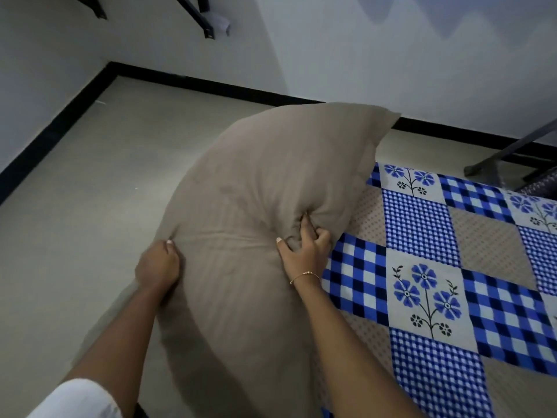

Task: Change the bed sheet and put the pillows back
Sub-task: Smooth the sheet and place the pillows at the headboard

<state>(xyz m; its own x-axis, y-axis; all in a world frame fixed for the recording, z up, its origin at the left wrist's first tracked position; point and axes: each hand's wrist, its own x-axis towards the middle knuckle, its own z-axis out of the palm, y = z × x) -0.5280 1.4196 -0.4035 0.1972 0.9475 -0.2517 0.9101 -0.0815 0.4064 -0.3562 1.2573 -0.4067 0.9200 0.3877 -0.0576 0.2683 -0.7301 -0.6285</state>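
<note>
Pillow (pixel 259 224), large and beige, is being held up at the left edge of the bed, partly over the floor (pixel 90 206) and partly overlapping the patterned sheet (pixel 428 297); its far corner is pointing up toward the wall (pixel 391 55), and its lower end is dropping out of sight between the person's forearms; the left hand (pixel 158 267) is gripping the pillow's left edge with fingers curled into the fabric, while the right hand (pixel 304 245) is bunching a fold of the cover near the pillow's right side, thumb and fingers digging in, a thin bracelet (pixel 304 276) sitting at the wrist; the two hands are apart, each clamped on the pillow; the sheet, a patchwork of blue checks and blue flowers, is lying flat and fairly smooth over the visible part of the bed, so the sheet change is looking done or close to it, though whether its edges are tucked is not showing here; what seems to be remaining is the pillow work: this one is not yet lying on the bed, and no other pillow is appearing in view, so how many are left cannot be told; dark metal legs (pixel 509 152) are standing by the wall beyond the bed's far corner
</note>
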